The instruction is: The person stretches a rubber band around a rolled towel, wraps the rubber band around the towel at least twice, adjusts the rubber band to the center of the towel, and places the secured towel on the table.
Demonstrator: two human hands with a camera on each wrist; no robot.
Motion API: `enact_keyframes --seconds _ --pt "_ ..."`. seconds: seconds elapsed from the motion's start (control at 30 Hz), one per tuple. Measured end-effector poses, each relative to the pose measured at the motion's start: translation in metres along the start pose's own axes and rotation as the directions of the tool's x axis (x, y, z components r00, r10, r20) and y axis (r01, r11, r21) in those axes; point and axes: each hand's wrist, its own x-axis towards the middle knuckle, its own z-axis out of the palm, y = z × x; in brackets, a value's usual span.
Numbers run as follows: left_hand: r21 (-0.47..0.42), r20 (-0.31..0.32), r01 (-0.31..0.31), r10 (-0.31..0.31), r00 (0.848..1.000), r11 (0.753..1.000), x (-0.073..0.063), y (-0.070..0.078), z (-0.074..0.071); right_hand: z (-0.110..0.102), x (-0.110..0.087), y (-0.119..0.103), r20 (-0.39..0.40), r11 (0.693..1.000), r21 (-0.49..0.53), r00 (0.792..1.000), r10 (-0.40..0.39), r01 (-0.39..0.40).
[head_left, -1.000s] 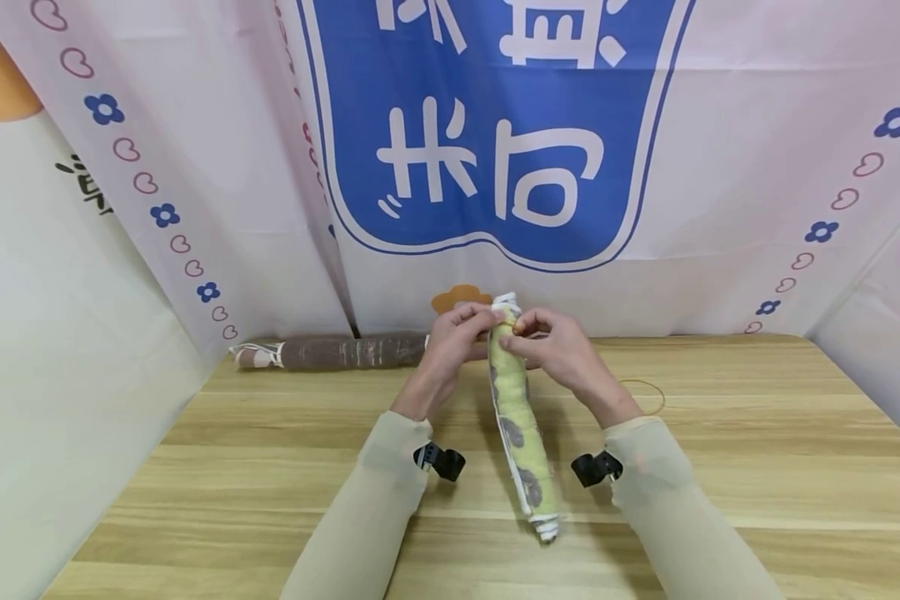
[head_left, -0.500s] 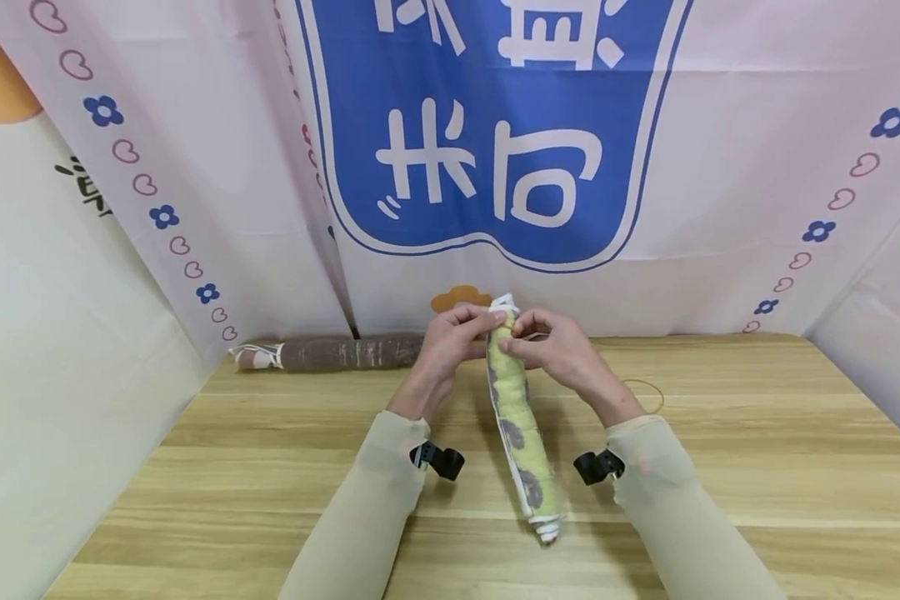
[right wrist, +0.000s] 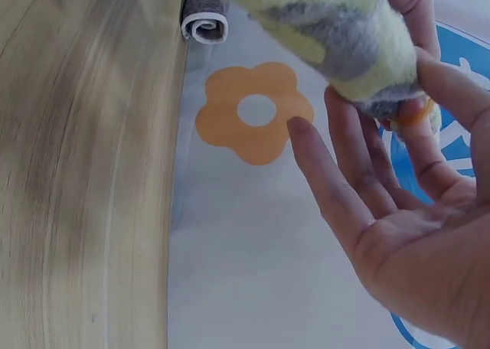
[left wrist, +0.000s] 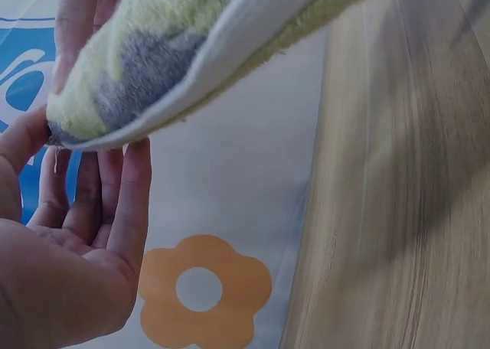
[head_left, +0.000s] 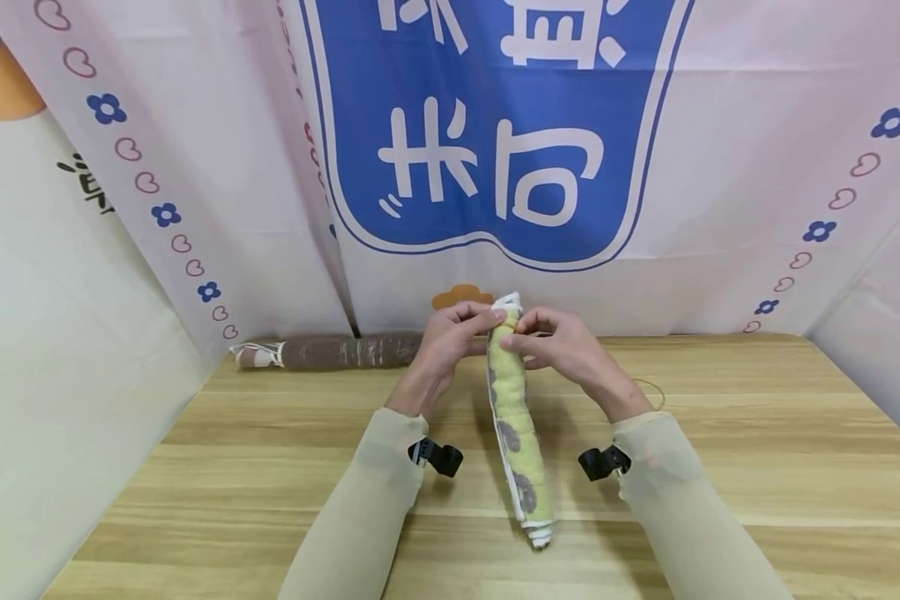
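Note:
A rolled towel (head_left: 512, 417), yellow with grey patches and white edges, slants toward the person in the head view. My left hand (head_left: 453, 337) pinches its far end between thumb and fingers. An orange rubber band (right wrist: 416, 113) sits at that same end in the right wrist view. My right hand (head_left: 562, 346) has a fingertip hooked at the band, its thumb against the towel. Other fingers of that hand spread below the roll. In the left wrist view, the towel's white edge (left wrist: 203, 73) runs above the left fingers. How far the band goes round the towel is hidden.
A brown rolled towel (head_left: 348, 352) with a banded end lies along the back of the wooden table (head_left: 217, 467), at left. A thin yellowish rubber band (head_left: 654, 392) lies beside the right wrist. A printed curtain (head_left: 720, 275) hangs directly behind the table.
The yellow towel's near end has swung slightly left. The right wrist has shifted a little to the right, covering more of the loose band. Both hands stay at the towel's far end.

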Motion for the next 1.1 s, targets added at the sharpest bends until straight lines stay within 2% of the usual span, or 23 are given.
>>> enact_keyframes --seconds 0.1,0.23,0.33,0.47,0.67,0.77,0.9,0.97,1.03,1.1 --pt "0.0 -0.028 -0.009 0.009 1.0 1.0 0.0 -0.001 0.0 0.002 0.001 0.001 -0.013 0.999 -0.03 1.0 -0.012 0.012" --pt "-0.02 -0.071 -0.014 0.013 0.997 1.0 -0.001 -0.002 0.002 0.005 0.002 0.001 -0.043 0.984 -0.148 0.993 -0.107 0.099" --pt "-0.032 -0.098 -0.01 0.007 0.995 0.999 -0.001 -0.003 0.003 0.008 0.002 0.001 -0.069 0.966 -0.219 0.986 -0.154 0.136" --pt "-0.023 -0.121 0.001 -0.003 0.993 1.0 -0.001 -0.003 0.005 0.01 0.003 0.003 -0.076 0.962 -0.235 0.984 -0.16 0.139" --pt "-0.001 -0.142 0.004 -0.004 0.99 1.0 -0.003 -0.003 0.006 0.013 0.002 0.001 -0.055 0.946 -0.257 0.974 -0.218 0.197" --pt "-0.009 -0.153 0.0 -0.001 0.988 1.0 -0.003 -0.003 0.006 0.016 0.002 -0.001 -0.053 0.916 -0.317 0.959 -0.278 0.248" --pt "-0.035 -0.176 -0.005 -0.001 0.984 0.999 -0.002 -0.003 0.006 0.022 0.002 -0.002 -0.054 0.847 -0.427 0.925 -0.375 0.318" --pt "-0.042 -0.184 -0.01 0.002 0.983 0.999 -0.002 -0.003 0.006 0.024 0.003 -0.002 -0.058 0.823 -0.459 0.913 -0.404 0.335" --pt "-0.04 -0.191 -0.017 0.009 0.981 0.999 -0.002 -0.003 0.006 0.025 0.003 -0.002 -0.064 0.81 -0.483 0.91 -0.41 0.332" --pt "-0.035 -0.204 -0.026 0.019 0.979 0.999 -0.003 -0.002 0.007 0.024 0.003 -0.002 -0.07 0.813 -0.496 0.919 -0.387 0.305"
